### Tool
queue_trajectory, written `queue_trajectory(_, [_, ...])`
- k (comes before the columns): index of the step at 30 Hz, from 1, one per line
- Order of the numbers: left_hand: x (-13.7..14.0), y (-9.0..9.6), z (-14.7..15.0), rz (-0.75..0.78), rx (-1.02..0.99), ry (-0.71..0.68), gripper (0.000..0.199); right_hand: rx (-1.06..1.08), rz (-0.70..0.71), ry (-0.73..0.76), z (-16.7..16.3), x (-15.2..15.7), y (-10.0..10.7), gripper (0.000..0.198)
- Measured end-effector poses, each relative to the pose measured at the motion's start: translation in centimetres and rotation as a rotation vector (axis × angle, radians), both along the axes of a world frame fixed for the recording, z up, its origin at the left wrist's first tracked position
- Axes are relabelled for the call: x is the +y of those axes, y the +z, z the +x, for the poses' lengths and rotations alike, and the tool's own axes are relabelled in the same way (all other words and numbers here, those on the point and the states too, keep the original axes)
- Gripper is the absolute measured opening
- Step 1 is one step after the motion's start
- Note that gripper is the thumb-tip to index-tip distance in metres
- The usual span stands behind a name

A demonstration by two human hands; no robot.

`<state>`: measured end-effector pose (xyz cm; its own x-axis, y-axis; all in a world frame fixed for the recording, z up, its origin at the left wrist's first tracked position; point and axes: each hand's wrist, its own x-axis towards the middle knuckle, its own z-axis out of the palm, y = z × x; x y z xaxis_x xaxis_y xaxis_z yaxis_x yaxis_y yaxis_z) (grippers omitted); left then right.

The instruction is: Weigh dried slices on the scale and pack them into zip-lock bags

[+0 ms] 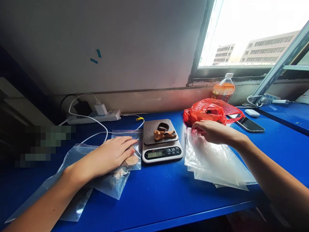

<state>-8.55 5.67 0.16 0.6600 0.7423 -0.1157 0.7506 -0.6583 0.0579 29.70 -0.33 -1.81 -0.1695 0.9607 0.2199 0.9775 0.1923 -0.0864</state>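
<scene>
My left hand [113, 154] lies flat with its fingers stretched over clear zip bags [116, 185] that hold pale brown dried pieces [130, 160]. Right of it stands a small kitchen scale [162, 153] whose display seems to read 10.0. On its steel plate rest a dark, ridged curved piece [163, 126] and orange-brown dried pieces [158, 135]. My right hand [210, 131] has its fingers bent down at the top edge of a fanned stack of clear plastic bags [217, 166], pinching the bag there; the fingertips are partly hidden.
Behind my right hand sits a crumpled red plastic bag [198, 111], with an orange drink bottle [224, 88] at the wall. A phone [251, 124] and a white earbud case [252, 112] lie farther right. A power strip [111, 115] with white cables [96, 120] runs along the back left.
</scene>
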Motion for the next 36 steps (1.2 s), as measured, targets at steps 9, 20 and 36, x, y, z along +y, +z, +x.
queue_trajectory(9, [-0.9, 0.9, 0.5, -0.035, 0.007, 0.047, 0.052, -0.053, -0.163, -0.024, -0.2, 0.7, -0.2, 0.016])
queue_trajectory(20, [0.1, -0.4, -0.1, -0.022, 0.006, 0.026, 0.050, -0.100, -0.133, -0.038, -0.2, 0.3, -0.8, 0.029])
queue_trajectory(36, [-0.4, 0.5, 0.4, -0.032, 0.072, 0.019, 0.049, -0.075, -0.102, -0.030, 0.3, 0.4, -0.9, 0.022])
